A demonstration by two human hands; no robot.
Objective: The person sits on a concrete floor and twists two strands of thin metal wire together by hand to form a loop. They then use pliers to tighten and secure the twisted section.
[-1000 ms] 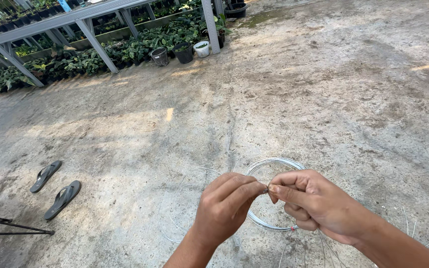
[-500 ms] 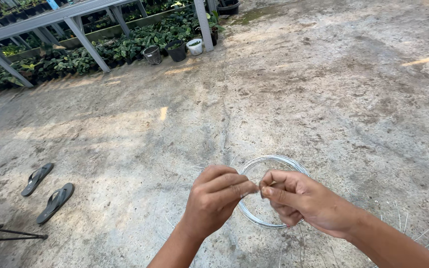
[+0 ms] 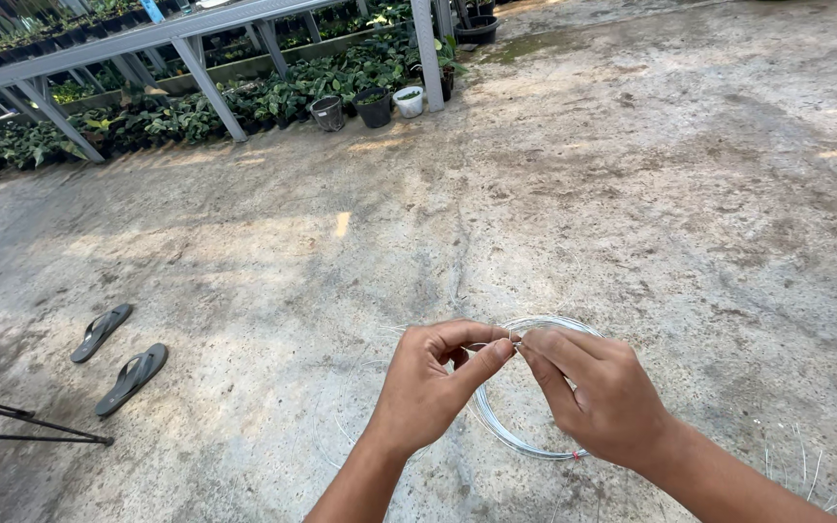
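A coil of thin silvery wire (image 3: 520,441) lies on the concrete floor, partly hidden behind my hands. My left hand (image 3: 433,387) and my right hand (image 3: 598,392) meet above it, fingertips pinched together on a short piece of the wire (image 3: 514,338). Thumb and forefinger of each hand close on that piece from either side. Loose thin strands of wire (image 3: 351,407) curl on the ground left of the coil.
A pair of dark flip-flops (image 3: 118,353) lies on the floor at left, next to thin black tripod legs (image 3: 21,421). At the back, metal plant benches (image 3: 196,39) stand over rows of green potted plants and several pots (image 3: 375,105). Short wire pieces (image 3: 806,465) lie at lower right.
My hands have dropped slightly and drawn closer together over the coil, still pinching the wire. The view has shifted a little.
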